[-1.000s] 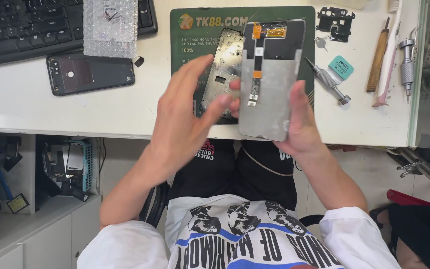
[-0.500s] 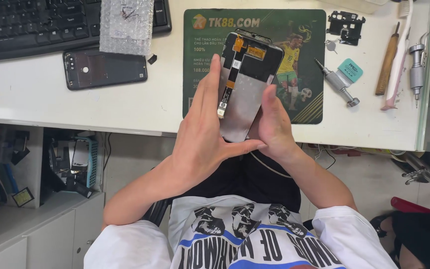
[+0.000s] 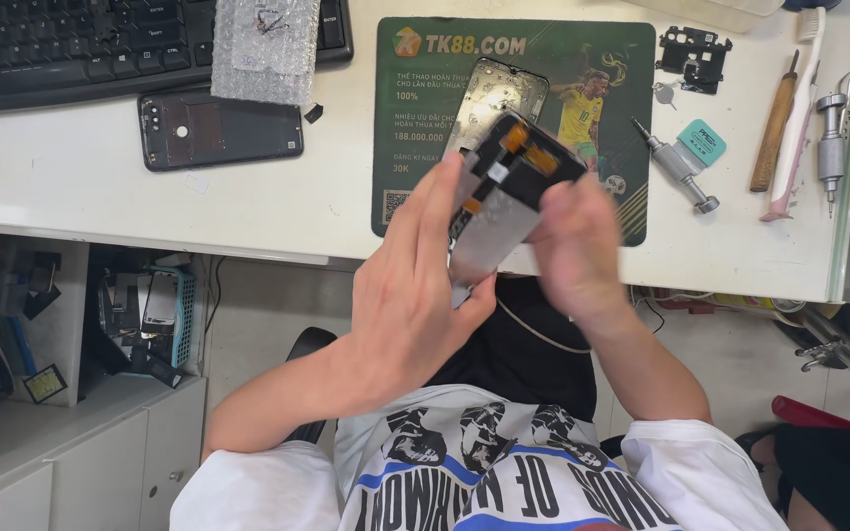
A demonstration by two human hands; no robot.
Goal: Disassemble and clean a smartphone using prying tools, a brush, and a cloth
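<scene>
A person sits at a white desk (image 3: pixel 100 187), seen from above, holding a phone screen assembly (image 3: pixel 504 206) up between both hands at the desk's front edge. The left hand (image 3: pixel 410 285) wraps its fingers against the panel's left side; the right hand (image 3: pixel 577 246) closes on its right edge, so both hands are clamped on the panel. The panel is tilted, its dark top end with orange flex strips pointing toward one o'clock.

Behind the panel, at twelve o'clock, a green printed mat (image 3: pixel 425 128) lies on the desk, and a bare metal phone frame (image 3: pixel 494 98) rests on it, partly hidden by the raised panel. At ten o'clock lies a dark phone back cover (image 3: pixel 218 128), with a bubble-wrap pouch (image 3: pixel 263 44) and a black keyboard (image 3: pixel 71 44) beyond it. At two o'clock sit a small black bracket (image 3: pixel 693 54), a metal screwdriver (image 3: pixel 676 167), a teal square tool (image 3: pixel 702 141), a wooden-handled tool (image 3: pixel 771 123) and a pale toothbrush (image 3: pixel 797 118)
</scene>
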